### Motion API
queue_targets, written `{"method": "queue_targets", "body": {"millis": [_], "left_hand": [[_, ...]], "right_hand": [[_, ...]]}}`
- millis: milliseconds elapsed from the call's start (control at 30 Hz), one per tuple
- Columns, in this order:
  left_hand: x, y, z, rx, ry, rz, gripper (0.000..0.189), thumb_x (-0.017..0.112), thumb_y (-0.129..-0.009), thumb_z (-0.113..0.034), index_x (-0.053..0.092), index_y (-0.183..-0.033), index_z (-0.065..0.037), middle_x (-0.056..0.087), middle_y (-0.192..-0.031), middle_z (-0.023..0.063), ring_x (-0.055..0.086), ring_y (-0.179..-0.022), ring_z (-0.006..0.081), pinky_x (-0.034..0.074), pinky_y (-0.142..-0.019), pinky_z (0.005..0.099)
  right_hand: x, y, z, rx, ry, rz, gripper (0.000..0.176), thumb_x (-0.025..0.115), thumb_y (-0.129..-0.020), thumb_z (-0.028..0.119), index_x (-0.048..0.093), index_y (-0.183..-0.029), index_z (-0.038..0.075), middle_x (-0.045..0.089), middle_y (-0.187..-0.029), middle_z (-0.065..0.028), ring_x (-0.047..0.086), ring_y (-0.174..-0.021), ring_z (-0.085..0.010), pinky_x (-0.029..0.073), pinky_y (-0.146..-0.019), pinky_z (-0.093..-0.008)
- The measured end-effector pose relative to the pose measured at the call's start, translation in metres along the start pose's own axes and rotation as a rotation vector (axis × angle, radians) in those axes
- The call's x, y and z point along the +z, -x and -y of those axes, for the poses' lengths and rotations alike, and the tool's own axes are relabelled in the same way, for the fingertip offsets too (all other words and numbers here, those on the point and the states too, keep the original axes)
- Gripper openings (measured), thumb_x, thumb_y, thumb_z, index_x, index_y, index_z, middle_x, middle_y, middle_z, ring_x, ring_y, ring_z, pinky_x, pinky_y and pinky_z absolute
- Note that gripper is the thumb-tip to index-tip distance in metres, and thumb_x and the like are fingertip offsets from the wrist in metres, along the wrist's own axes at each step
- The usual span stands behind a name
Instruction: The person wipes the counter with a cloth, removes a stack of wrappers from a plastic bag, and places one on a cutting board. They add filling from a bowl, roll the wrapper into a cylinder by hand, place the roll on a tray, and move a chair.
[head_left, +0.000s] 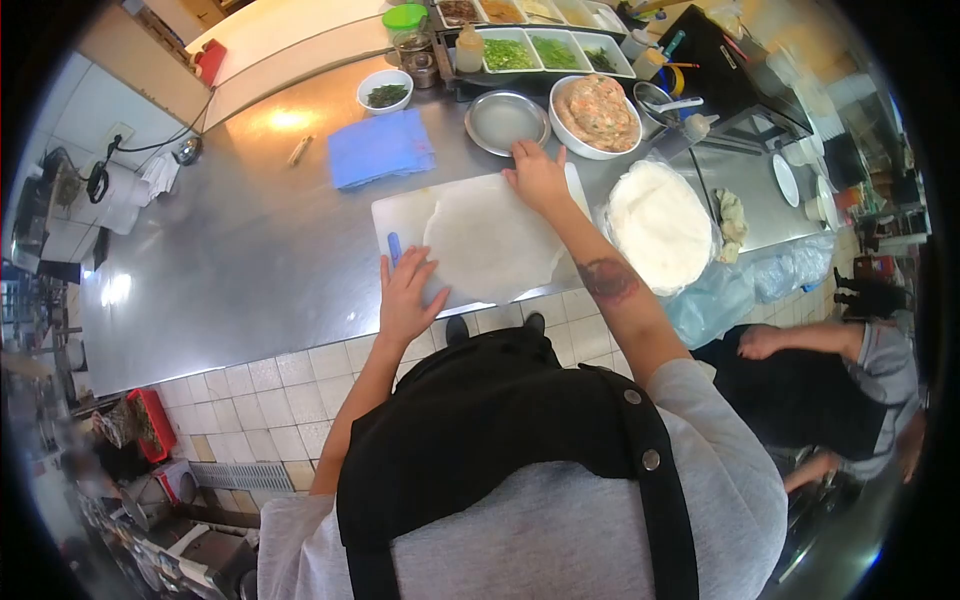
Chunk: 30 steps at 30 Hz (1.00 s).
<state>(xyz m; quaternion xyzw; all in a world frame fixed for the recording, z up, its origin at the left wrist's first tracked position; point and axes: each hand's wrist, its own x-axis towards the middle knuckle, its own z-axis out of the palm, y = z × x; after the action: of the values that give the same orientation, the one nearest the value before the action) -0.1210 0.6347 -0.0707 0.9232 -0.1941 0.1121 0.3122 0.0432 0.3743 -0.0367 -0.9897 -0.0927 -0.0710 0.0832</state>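
A thin, round white sheet (492, 240), like a dough wrapper, lies on a white cutting board (392, 210). My left hand (407, 292) rests with spread fingers at the board's left side, over the sheet's edge. Its fingertips are close to a blue-handled tool (394, 247), whose lower part is hidden. My right hand (538, 178) reaches across the board's far right corner, fingers stretched out near the rim of a shallow metal dish (506, 122). To the right of my forearm sits a thick stack of round white sheets (660, 228) in plastic.
A white bowl of minced filling (597, 114) stands behind the board. Left of the dish are a folded blue cloth (380, 148) and a bowl of dark greens (386, 95). Trays of chopped greens (508, 53) line the back. Another person (820, 385) stands at the right.
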Motion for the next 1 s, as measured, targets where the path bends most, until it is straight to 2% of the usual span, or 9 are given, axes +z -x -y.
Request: {"method": "queue_targets", "body": {"millis": [167, 267, 333, 433, 533, 667, 867, 933, 1000], "left_hand": [[0.005, -0.001, 0.004, -0.017, -0.019, -0.045, 0.036, 0.072, -0.075, -0.019, 0.061, -0.108, -0.008, 0.054, -0.128, 0.0065, 0.045, -0.127, 0.0275, 0.021, -0.109, 0.0574], [0.006, 0.001, 0.005, -0.033, 0.000, -0.048, 0.035, 0.072, -0.075, -0.018, 0.061, -0.107, -0.009, 0.054, -0.128, 0.0056, 0.045, -0.127, 0.0262, 0.021, -0.108, 0.0572], [0.006, 0.002, 0.007, -0.038, 0.013, -0.049, 0.036, 0.072, -0.075, -0.019, 0.061, -0.107, -0.010, 0.054, -0.128, 0.0053, 0.046, -0.127, 0.0261, 0.021, -0.108, 0.0574], [0.008, 0.001, 0.006, -0.044, 0.022, -0.052, 0.035, 0.072, -0.074, -0.019, 0.061, -0.106, -0.010, 0.054, -0.128, 0.0051, 0.046, -0.126, 0.0255, 0.021, -0.108, 0.0572], [0.006, -0.001, 0.003, -0.051, -0.006, -0.042, 0.036, 0.072, -0.073, -0.019, 0.061, -0.106, -0.010, 0.054, -0.127, 0.0051, 0.046, -0.126, 0.0255, 0.022, -0.107, 0.0568], [0.006, 0.000, 0.003, -0.059, -0.021, -0.044, 0.035, 0.072, -0.073, -0.020, 0.061, -0.104, -0.010, 0.054, -0.126, 0.0055, 0.046, -0.126, 0.0244, 0.022, -0.109, 0.0552], [0.010, 0.002, 0.004, -0.060, -0.023, -0.088, 0.037, 0.073, -0.072, -0.020, 0.061, -0.105, -0.010, 0.054, -0.125, 0.0067, 0.047, -0.124, 0.0256, 0.024, -0.107, 0.0557], [0.010, 0.004, 0.004, -0.067, -0.001, -0.121, 0.038, 0.074, -0.071, -0.019, 0.061, -0.105, -0.010, 0.054, -0.125, 0.0072, 0.048, -0.124, 0.0265, 0.025, -0.106, 0.0565], [0.010, 0.003, 0.005, -0.066, 0.007, -0.120, 0.040, 0.075, -0.070, -0.020, 0.060, -0.106, -0.011, 0.054, -0.124, 0.0074, 0.048, -0.122, 0.0263, 0.026, -0.105, 0.0565]], "right_hand": [[-0.001, -0.020, 0.002, -0.012, -0.010, 0.150, 0.034, 0.065, -0.083, 0.026, 0.062, -0.110, 0.006, 0.061, -0.112, -0.0100, 0.057, -0.110, -0.0261, 0.028, -0.105, -0.0612], [0.004, -0.005, 0.015, -0.132, -0.203, -0.007, 0.031, 0.065, -0.083, 0.027, 0.064, -0.103, 0.004, 0.063, -0.106, -0.0105, 0.059, -0.106, -0.0292, 0.027, -0.107, -0.0576], [0.012, 0.020, 0.031, -0.424, -0.442, 0.044, 0.045, 0.064, -0.084, 0.032, 0.059, -0.116, 0.003, 0.058, -0.122, -0.0128, 0.052, -0.119, -0.0303, 0.026, -0.108, -0.0561], [0.026, 0.062, 0.059, -0.694, -0.352, 0.242, 0.066, 0.064, -0.083, 0.039, 0.044, -0.134, 0.002, 0.041, -0.142, -0.0173, 0.037, -0.133, -0.0318, 0.022, -0.109, -0.0561], [0.025, 0.053, 0.055, -0.450, -0.103, 0.168, 0.081, 0.059, -0.085, 0.048, 0.029, -0.145, 0.003, 0.024, -0.152, -0.0158, 0.022, -0.141, -0.0293, 0.018, -0.111, -0.0557], [0.026, 0.054, 0.059, -0.194, -0.010, 0.095, 0.082, 0.055, -0.086, 0.051, 0.026, -0.146, 0.003, 0.023, -0.153, -0.0159, 0.021, -0.142, -0.0291, 0.016, -0.111, -0.0561], [0.015, 0.048, 0.066, -0.748, -0.129, 0.309, 0.067, 0.055, -0.087, 0.046, 0.042, -0.136, 0.001, 0.034, -0.147, -0.0179, 0.030, -0.138, -0.0272, 0.022, -0.109, -0.0565], [0.020, 0.013, 0.041, -0.415, -0.134, -0.108, 0.057, 0.057, -0.087, 0.040, 0.049, -0.129, 0.002, 0.047, -0.136, -0.0166, 0.042, -0.130, -0.0284, 0.028, -0.106, -0.0556], [0.019, -0.007, 0.021, -0.167, -0.050, -0.173, 0.050, 0.060, -0.086, 0.036, 0.054, -0.123, 0.003, 0.057, -0.122, -0.0137, 0.052, -0.118, -0.0287, 0.031, -0.104, -0.0548]]}}
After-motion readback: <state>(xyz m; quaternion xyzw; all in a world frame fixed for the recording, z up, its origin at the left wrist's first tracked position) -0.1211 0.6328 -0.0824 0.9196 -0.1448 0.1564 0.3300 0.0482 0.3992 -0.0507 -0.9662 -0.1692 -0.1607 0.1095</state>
